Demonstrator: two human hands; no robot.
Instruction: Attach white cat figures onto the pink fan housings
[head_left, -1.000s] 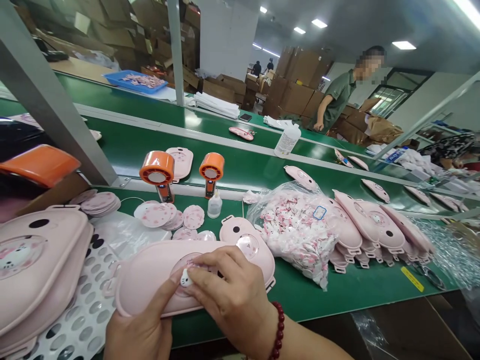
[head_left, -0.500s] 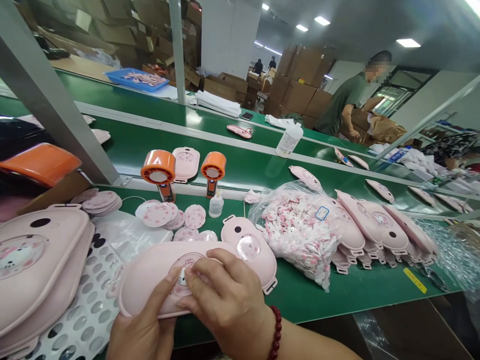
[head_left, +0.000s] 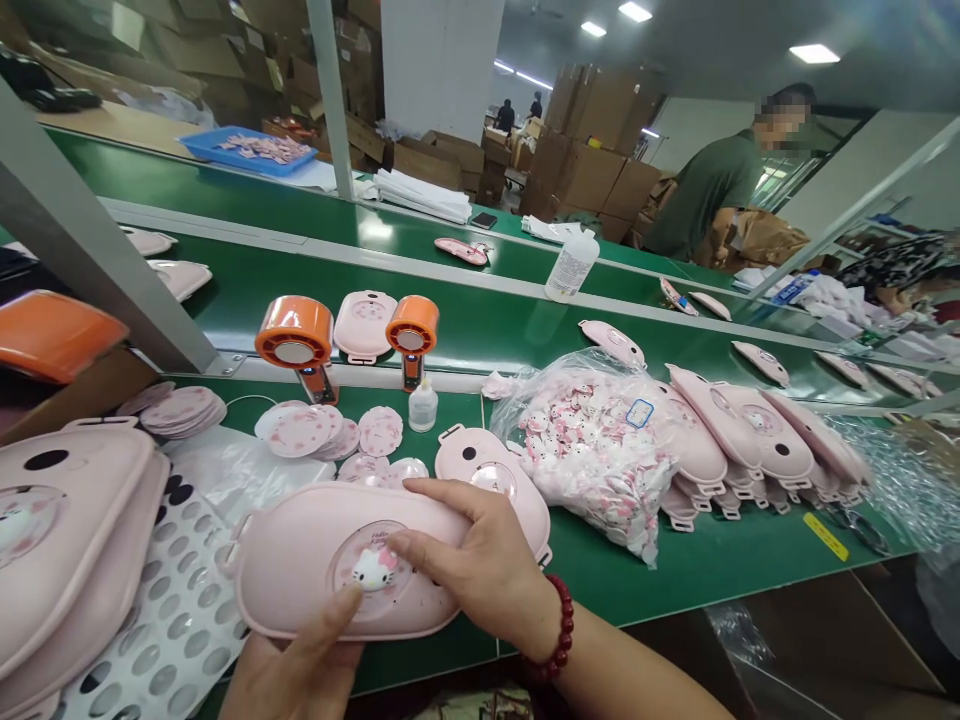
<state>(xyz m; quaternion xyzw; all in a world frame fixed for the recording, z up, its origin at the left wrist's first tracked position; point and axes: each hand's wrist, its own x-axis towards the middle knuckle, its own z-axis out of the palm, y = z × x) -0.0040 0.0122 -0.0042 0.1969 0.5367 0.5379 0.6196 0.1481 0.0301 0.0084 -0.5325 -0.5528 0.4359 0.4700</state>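
Observation:
A long pink plastic shell (head_left: 289, 560) is held between my two hands above the bench. In its round window sits a small white cat-face figure (head_left: 369, 572) with a pink bow. My left hand (head_left: 296, 660) supports the shell from below left, its thumb touching the figure's lower edge. My right hand (head_left: 480, 575) wraps the right end, fingers along the top edge and thumb beside the bow. Behind lies another pink shell (head_left: 531, 515), partly covered by the held one and my right hand. The undersides of both grips are hidden.
Stacked pink shells (head_left: 75, 540) and a sticker sheet (head_left: 176, 620) lie left. A bag of cat-face pieces (head_left: 592, 440) and more shells (head_left: 772, 440) stand right. Orange handheld fans (head_left: 294, 335), a small bottle (head_left: 423, 408) and round printed discs (head_left: 300, 428) are behind.
My right fingers have come off the cat figure and spread over the shell's right end, leaving the figure exposed. My left thumb has moved to its lower edge. The view has shifted slightly.

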